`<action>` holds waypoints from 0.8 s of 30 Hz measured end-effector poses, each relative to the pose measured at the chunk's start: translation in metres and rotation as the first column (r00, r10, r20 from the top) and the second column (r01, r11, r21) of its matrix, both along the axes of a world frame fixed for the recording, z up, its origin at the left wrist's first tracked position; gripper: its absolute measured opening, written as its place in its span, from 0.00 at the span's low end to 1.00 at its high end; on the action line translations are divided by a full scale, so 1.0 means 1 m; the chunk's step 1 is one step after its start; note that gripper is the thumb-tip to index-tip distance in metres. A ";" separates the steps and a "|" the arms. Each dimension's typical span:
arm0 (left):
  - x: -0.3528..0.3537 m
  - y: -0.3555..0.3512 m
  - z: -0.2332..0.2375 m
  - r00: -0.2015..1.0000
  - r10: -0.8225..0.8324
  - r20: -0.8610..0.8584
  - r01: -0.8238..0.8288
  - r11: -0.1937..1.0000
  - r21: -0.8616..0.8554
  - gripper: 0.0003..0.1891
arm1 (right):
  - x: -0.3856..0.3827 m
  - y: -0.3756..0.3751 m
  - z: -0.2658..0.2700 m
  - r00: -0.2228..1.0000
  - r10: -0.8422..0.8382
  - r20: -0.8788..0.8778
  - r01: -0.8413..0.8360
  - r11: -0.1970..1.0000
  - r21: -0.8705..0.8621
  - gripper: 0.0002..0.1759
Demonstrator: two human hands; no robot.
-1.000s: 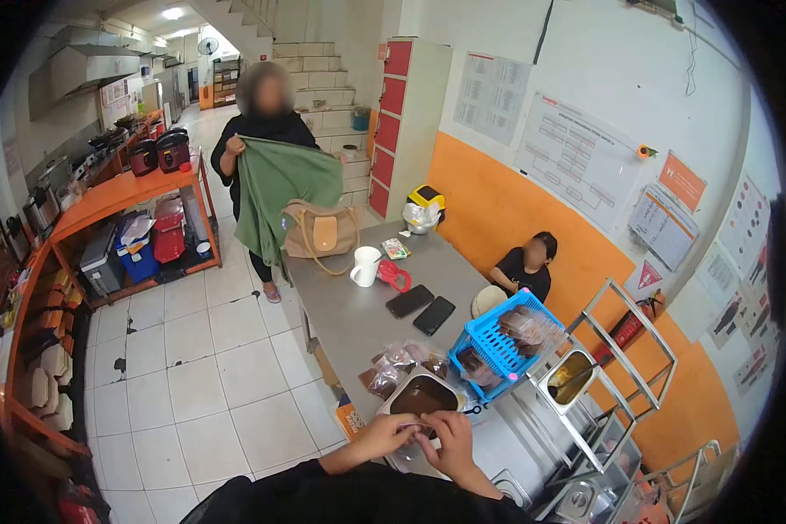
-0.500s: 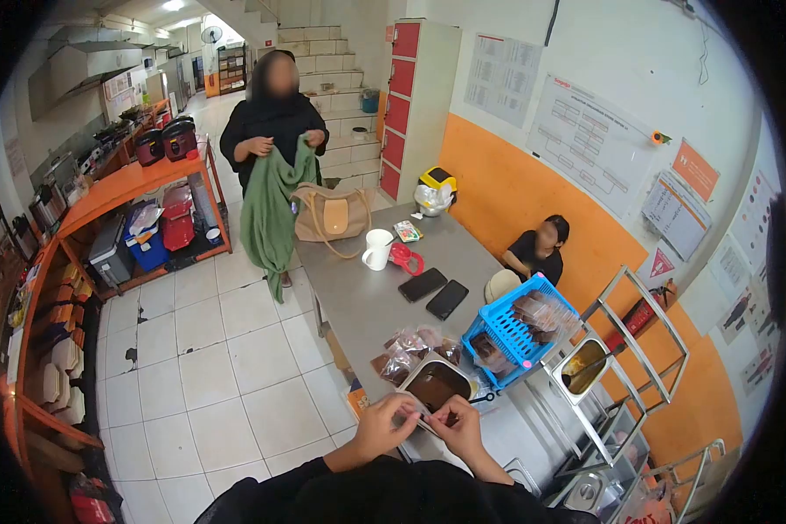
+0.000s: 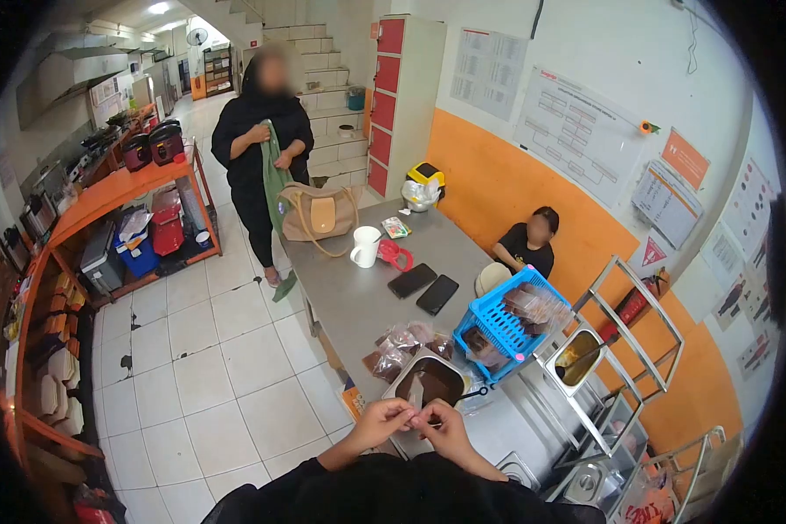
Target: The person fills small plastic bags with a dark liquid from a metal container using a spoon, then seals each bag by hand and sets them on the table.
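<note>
**Both hands pinched on a small clear bag, just short of the sauce tray**

Head view:
- Left hand [image 3: 377, 425] and right hand [image 3: 439, 425] meet at the fingertips, low in the middle of the frame. Both are closed in a pinch on one clear bag [image 3: 415, 396].
- The bag sticks up from between the fingertips, and its top edge overlaps the near rim of the sauce tray. Its contents are too small to tell.
- Sauce tray [image 3: 434, 382]: metal, holds brown sauce, sits on the grey surface [image 3: 349, 306] just beyond both hands.
- Filled packets [image 3: 400, 342]: a loose cluster lying flat on the surface, beyond the left hand, against the tray's far-left side.
- Blue basket [image 3: 498, 336]: beyond and right of the right hand, tilted, with more packets inside. Its near corner is just beside the sauce tray.
- Second tray [image 3: 575, 360]: right of the right hand, holds yellowish sauce, sits in a wire rack [image 3: 624, 332].
- Farther out from the hands: two phones [image 3: 436, 294] side by side, then a white mug [image 3: 364, 246] with a red object [image 3: 395, 255] just beside it, then a tan handbag [image 3: 317, 214] at the far end of the surface.
- Standing person [image 3: 253, 140]: at the far end behind the handbag, holding a green cloth [image 3: 275, 179] in both hands.
- Seated person [image 3: 526, 249]: far right of the surface, by the orange wall, well apart from the hands.
</note>
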State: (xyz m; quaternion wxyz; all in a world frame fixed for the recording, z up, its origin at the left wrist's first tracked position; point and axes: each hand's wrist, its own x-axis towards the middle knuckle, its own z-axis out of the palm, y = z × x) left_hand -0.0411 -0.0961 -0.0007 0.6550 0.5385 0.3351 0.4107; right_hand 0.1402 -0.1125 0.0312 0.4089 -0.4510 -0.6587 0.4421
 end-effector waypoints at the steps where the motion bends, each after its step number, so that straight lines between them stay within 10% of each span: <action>1: -0.002 -0.001 0.001 0.991 0.037 -0.132 -0.025 0.995 0.095 0.11 | -0.001 -0.001 0.002 0.983 -0.012 0.182 -0.010 0.993 0.119 0.05; 8: -0.002 -0.009 0.034 0.757 0.343 -0.555 0.115 0.767 0.631 0.08 | -0.015 -0.008 0.019 0.766 -0.089 0.636 -0.131 0.948 0.290 0.07; 24: -0.010 -0.021 0.053 0.624 0.324 -0.711 0.121 0.859 0.497 0.12 | -0.016 0.001 0.027 0.625 -0.189 0.757 -0.125 0.933 0.336 0.11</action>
